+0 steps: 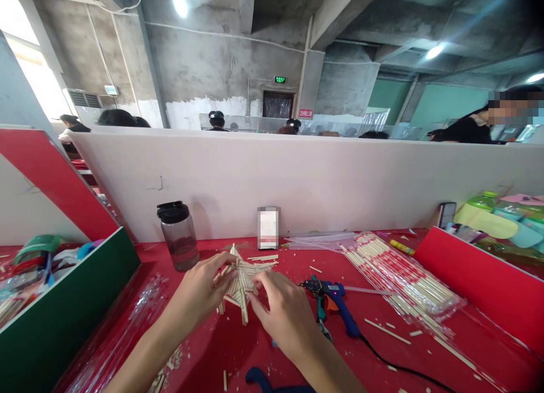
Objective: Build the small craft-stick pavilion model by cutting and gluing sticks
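A small structure of pale wooden sticks [243,275], with pointed ends and a ridge down its middle, stands over the red table in front of me. My left hand [212,282] grips its left side between thumb and fingers. On the opposite side, my right hand [283,302] has its thumb and fingertips closed on the edge, partly hiding it. A blue hot glue gun [338,294] lies just right of my right hand, with a clear glue stick [368,291] in its back and a small light lit.
Wooden sticks in plastic wrap [408,277] lie at the right, before a red divider [480,291]. A water bottle [181,243] and a propped phone [267,229] stand near the white partition [323,183]. A green divider [76,308] borders the left. Stick scraps are scattered about.
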The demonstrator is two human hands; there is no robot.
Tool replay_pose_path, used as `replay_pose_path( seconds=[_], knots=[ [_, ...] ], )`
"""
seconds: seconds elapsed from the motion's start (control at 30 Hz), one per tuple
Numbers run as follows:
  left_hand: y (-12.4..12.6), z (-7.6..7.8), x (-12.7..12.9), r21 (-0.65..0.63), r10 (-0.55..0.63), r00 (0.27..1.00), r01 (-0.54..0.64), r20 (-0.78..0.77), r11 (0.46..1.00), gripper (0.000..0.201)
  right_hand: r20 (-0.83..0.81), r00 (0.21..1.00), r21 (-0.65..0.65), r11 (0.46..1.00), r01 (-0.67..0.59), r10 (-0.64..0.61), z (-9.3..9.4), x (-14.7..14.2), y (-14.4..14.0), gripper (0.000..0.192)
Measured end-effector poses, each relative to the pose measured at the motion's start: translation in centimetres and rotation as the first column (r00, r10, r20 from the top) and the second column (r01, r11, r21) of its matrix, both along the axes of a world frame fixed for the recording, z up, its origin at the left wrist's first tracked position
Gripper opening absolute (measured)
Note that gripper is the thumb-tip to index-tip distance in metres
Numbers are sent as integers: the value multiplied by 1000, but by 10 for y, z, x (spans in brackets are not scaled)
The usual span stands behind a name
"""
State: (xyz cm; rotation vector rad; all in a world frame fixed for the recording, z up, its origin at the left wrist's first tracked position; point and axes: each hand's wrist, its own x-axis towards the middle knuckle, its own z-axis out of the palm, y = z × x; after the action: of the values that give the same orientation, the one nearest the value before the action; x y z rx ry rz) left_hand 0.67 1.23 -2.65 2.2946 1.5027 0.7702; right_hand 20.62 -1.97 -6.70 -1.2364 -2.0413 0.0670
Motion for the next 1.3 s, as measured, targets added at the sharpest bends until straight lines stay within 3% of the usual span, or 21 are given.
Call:
replay_pose_path(
  seconds=[0.2, 0.57, 1.07, 1.3],
  knots=[
    [-1, -1, 0, -1, -6, 1000, 6, 13, 1000, 24, 13, 1000, 7, 1000, 8, -8, 3, 0, 0, 15],
    [1, -3, -1, -13, 1, 999, 0, 35, 1000, 24, 58, 998, -154, 988, -24, 34, 11, 14, -2, 24],
    [0, -1, 0, -18, 2, 999, -1, 33, 1000, 25, 52, 998, -115, 993, -29, 35, 7, 4, -1, 9],
    [1, -2, -1, -26, -9, 999, 10, 49, 1000, 24, 6, 997, -179, 981, -76, 79, 11, 9, -1, 21]
  ],
)
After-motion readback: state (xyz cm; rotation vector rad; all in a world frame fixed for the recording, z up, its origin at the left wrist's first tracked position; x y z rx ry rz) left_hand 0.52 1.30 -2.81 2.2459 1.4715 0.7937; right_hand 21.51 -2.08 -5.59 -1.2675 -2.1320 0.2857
